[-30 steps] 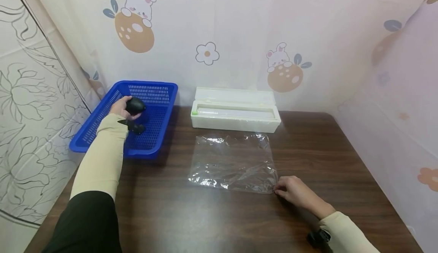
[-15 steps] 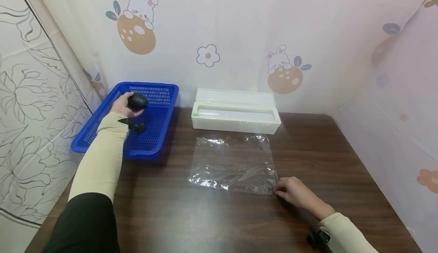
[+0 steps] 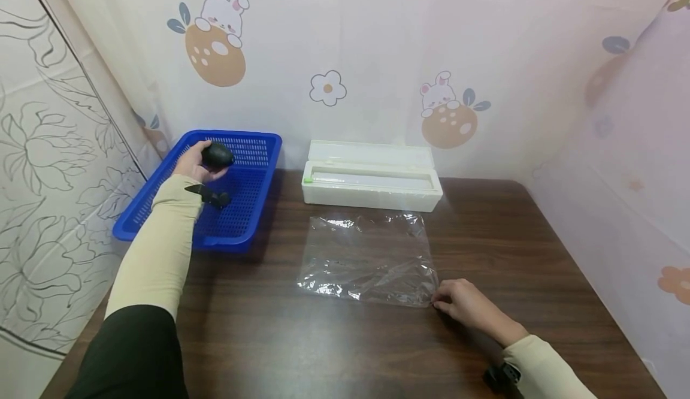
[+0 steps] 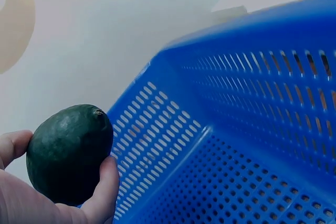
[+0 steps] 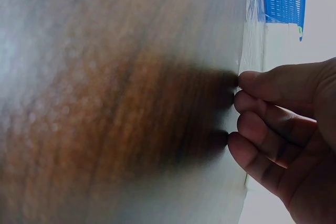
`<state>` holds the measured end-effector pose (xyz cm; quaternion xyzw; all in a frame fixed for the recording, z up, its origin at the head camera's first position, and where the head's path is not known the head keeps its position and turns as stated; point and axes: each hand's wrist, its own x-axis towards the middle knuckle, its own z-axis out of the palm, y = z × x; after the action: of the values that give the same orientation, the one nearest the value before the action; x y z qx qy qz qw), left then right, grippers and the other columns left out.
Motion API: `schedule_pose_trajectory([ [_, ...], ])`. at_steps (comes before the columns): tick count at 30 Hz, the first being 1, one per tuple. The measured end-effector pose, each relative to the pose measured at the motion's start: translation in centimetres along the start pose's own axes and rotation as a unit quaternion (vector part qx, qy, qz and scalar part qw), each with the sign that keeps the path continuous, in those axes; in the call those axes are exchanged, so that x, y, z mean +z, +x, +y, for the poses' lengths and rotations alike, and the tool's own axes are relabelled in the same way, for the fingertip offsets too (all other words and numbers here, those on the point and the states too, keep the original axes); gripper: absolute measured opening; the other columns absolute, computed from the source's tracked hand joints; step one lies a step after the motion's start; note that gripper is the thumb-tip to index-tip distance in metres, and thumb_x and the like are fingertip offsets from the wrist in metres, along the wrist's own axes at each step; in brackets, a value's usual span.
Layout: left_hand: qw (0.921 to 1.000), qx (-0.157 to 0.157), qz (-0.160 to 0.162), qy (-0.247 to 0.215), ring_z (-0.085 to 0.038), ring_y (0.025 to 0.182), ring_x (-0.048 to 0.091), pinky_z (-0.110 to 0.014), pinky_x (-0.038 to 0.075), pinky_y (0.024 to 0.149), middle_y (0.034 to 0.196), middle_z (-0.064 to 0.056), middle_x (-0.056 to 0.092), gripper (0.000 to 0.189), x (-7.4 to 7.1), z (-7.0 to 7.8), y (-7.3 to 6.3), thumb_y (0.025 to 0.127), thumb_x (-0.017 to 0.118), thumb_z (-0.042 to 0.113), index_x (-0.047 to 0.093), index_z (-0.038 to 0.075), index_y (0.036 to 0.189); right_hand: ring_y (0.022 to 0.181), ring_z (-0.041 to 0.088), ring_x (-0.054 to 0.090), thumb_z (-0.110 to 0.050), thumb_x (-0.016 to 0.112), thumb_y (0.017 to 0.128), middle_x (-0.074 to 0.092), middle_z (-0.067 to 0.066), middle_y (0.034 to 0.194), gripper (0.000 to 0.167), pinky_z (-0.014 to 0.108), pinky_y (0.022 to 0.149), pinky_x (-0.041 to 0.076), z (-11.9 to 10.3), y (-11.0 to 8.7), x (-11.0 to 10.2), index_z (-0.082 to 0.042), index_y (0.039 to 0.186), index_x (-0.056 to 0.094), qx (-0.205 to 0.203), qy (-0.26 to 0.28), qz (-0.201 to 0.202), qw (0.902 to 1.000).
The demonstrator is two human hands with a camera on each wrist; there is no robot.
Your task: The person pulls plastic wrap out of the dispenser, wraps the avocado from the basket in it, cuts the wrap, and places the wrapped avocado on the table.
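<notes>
My left hand (image 3: 195, 164) grips a dark green avocado (image 3: 217, 155), holding it up over the back of the blue basket (image 3: 237, 243). In the left wrist view the thumb and fingers curl round the avocado (image 4: 71, 153), and the part of the basket floor in sight is bare. On the table, my right hand (image 3: 460, 300) pinches the near right corner of a clear sheet of plastic wrap (image 3: 372, 249). The right wrist view has the thumb and forefinger (image 5: 252, 100) together at the tabletop, the other fingers bent beside them. The sheet lies nearly flat, with wrinkles along its front edge.
Behind the sheet stands a white plastic wrap dispenser (image 3: 372, 198), its lid raised and a green slider (image 3: 308, 180) at its left end. Patterned curtains (image 3: 372, 39) enclose the dark wooden table (image 3: 259, 339) at the back and sides.
My left hand has lifted the avocado a little higher and slightly to the right over the basket. My right hand stays at the corner of the plastic wrap.
</notes>
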<state>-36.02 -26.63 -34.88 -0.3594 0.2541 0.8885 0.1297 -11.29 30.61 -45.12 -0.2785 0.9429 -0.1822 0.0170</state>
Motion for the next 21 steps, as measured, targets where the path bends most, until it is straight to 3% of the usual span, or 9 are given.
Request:
schedule_pose_trajectory([
  [10,0.9997,0.02,-0.004,0.01,-0.007,0.138,0.036,-0.035,0.033,0.115,0.154,0.014,0.027,0.072,0.9,-0.4,-1.1,0.088,0.072,0.022,0.032,0.047,0.142,0.067,0.007,0.061,-0.004,0.076,0.078,0.065,-0.008,0.073,0.011,0.026,0.059,0.049,0.0,0.0,0.0,-0.013,0.074,0.072,-0.005,-0.003,0.004,1.0],
  [21,0.9997,0.011,-0.023,0.004,-0.007,0.137,0.038,-0.033,0.032,0.115,0.153,0.011,0.029,0.069,1.9,-0.5,-1.2,0.087,0.073,0.022,0.035,0.044,0.141,0.067,0.007,0.061,-0.004,0.077,0.078,0.065,-0.008,0.073,0.011,0.026,0.059,0.049,0.1,0.0,0.1,-0.014,0.074,0.072,-0.002,-0.001,0.005,1.0],
])
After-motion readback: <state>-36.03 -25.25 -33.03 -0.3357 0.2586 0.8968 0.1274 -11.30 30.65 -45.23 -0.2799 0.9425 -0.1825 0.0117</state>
